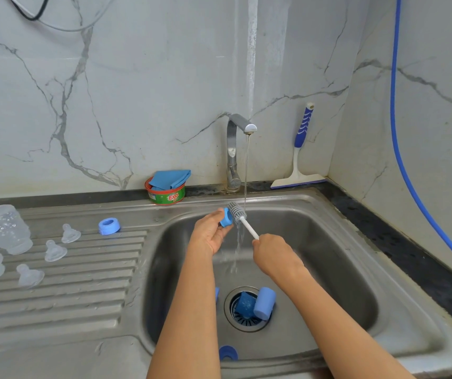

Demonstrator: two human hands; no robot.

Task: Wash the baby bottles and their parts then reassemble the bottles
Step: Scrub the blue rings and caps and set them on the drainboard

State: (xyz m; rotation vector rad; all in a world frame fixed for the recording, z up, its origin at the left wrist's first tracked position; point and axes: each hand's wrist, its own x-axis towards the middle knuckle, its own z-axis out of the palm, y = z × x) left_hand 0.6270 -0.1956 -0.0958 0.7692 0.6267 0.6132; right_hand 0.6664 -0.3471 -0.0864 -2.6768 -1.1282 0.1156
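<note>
Gripping a blue bottle ring, my left hand meets the grey brush whose white handle my right hand clamps, over the sink basin under the thin tap stream. Left on the drainboard lie bottles and teats; the tub behind reads "EXO".

Drainboard left of sink: bottles, teats, ring. Tap behind sink; caps in it.
</note>
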